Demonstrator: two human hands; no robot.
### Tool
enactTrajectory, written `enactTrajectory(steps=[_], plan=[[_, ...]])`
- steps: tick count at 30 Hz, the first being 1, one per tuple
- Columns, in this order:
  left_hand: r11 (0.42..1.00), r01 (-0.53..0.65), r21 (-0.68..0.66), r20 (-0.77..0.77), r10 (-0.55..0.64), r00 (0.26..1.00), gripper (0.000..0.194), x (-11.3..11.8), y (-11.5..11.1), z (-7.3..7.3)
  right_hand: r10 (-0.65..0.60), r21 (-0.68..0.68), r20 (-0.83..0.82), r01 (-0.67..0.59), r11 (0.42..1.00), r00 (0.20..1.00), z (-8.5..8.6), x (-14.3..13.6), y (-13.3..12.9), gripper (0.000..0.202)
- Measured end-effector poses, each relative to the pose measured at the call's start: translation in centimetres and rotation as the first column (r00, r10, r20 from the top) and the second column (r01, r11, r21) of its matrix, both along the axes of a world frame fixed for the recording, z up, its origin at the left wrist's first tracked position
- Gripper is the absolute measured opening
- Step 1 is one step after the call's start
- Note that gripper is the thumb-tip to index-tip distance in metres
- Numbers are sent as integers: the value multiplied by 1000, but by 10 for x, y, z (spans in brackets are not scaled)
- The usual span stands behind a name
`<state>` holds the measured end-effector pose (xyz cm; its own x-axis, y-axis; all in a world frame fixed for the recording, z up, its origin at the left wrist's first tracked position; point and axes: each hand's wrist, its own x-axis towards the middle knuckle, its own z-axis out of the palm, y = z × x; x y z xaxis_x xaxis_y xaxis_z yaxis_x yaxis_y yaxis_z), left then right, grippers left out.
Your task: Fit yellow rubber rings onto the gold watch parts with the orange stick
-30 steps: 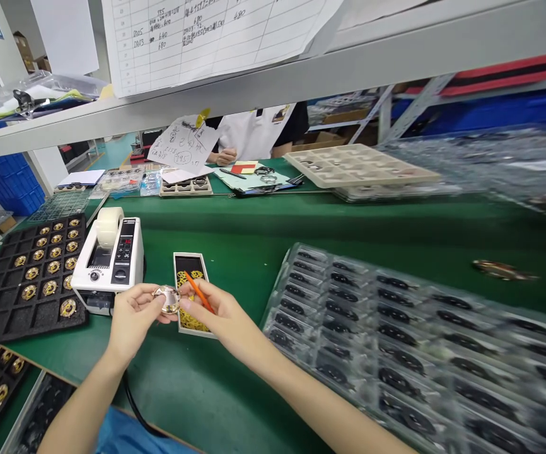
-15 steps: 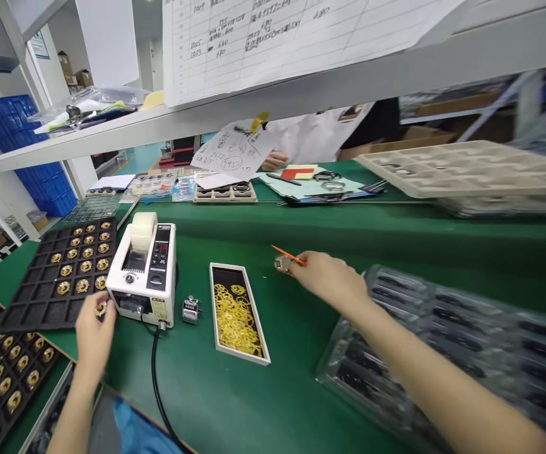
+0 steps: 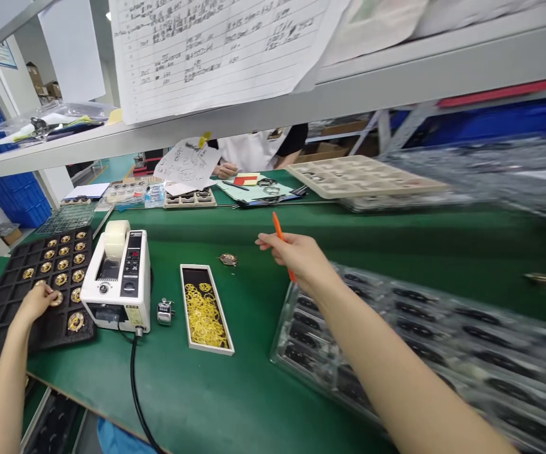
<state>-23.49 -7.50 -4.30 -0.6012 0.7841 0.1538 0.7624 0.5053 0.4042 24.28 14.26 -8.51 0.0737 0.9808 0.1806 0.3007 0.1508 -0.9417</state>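
My left hand [image 3: 36, 306] is over the black compartment tray [image 3: 5, 302] on the left. Its fingertips pinch a round gold part [image 3: 56, 299] at one of the compartments. Several similar gold rings sit in the tray around it. Above the right side of the bench, my right hand [image 3: 299, 258] is closed around a slim orange pen-like tool [image 3: 277, 225], which tilts with its top toward the far side. A small metallic piece [image 3: 228, 259] lies on the green bench left of that hand, apart from it.
A white tape dispenser [image 3: 116, 277] stands beside the black tray. Nearby are a tally counter [image 3: 164, 311] and a white tray of yellow rings [image 3: 230, 345]. Clear plastic trays [image 3: 280, 350] with black parts lie under my right forearm. A shelf [image 3: 254, 116] crosses above; a person sits beyond.
My left hand has moved left from beside the dispenser to the black tray with the gold part. My right hand has let go of the metallic piece and keeps the orange tool, now more upright.
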Motion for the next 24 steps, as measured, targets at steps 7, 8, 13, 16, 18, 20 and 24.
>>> enactTrajectory(steps=[7, 8, 13, 16, 18, 20, 24], plan=[[871, 94, 482, 191, -209, 959, 23, 122, -4, 39, 122, 85, -303, -101, 991, 945, 47, -12, -75, 50], [824, 120, 554, 341, -356, 870, 24, 148, -3, 36, 171, 91, -335, -149, 985, 927, 53, -17, -85, 50], [785, 138, 604, 720, -612, 327, 31, 239, 16, 9, 479, 224, -385, -424, 877, 789, 66, -30, -125, 47], [782, 53, 622, 755, -616, 226, 38, 249, 25, -1, 500, 273, -308, -428, 861, 809, 61, -38, -141, 40], [778, 11, 628, 758, -616, 215, 46, 248, 26, -4, 469, 290, -231, -400, 870, 853, 54, -46, -150, 31], [768, -15, 640, 750, -621, 225, 51, 246, 25, -6, 454, 308, -143, -396, 865, 880, 47, -55, -155, 23], [745, -47, 665, 724, -629, 284, 50, 248, 22, -13, 415, 387, 14, -388, 837, 910, 38, -67, -160, 14]])
